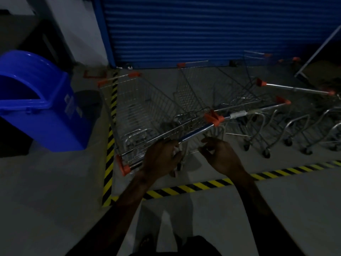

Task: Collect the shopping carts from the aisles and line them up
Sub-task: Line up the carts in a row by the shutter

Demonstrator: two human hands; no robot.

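Dim striped bay — left grip (162, 159) around cart handle (193, 133), right grip (219, 154) loose, empty.

The scene is dim and underexposed, with a cold bluish cast. Both forearms read as near-black shapes, and the left hand (162, 159) and right hand (219, 157) show little surface detail. Faint soft shadows fall on the floor (55, 191) below the hands. A weak sheen lies on the blue bin (36, 100) far left of the left hand. Straight lines bow toward the frame edges, and the carts (276, 108) beyond the right hand look smeared and soft
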